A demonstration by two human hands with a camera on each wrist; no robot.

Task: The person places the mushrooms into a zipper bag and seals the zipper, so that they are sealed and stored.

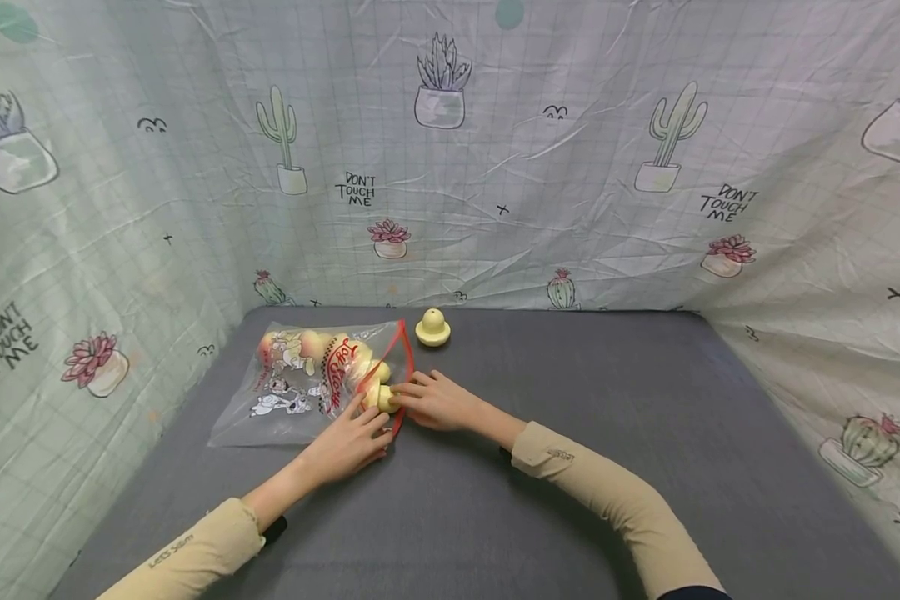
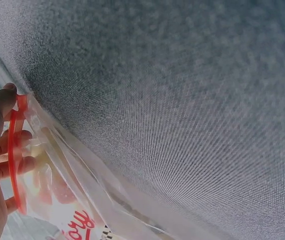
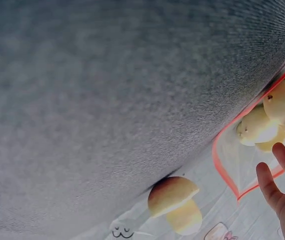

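Note:
A clear zip bag with a red-edged mouth and cartoon print lies on its side. Several pale yellow, mushroom-shaped pieces fill it. My left hand holds the near edge of the bag's mouth, its thumb at the red strip. At the opening, the fingertips of my right hand touch one mushroom-shaped piece. In the right wrist view those fingers look spread and fairly straight; the thumb is out of sight.
Another mushroom-shaped piece stands cap-down outside the bag, behind its mouth. A dark grey cloth covers the table. Pale curtains with plant drawings hang at the back and both sides.

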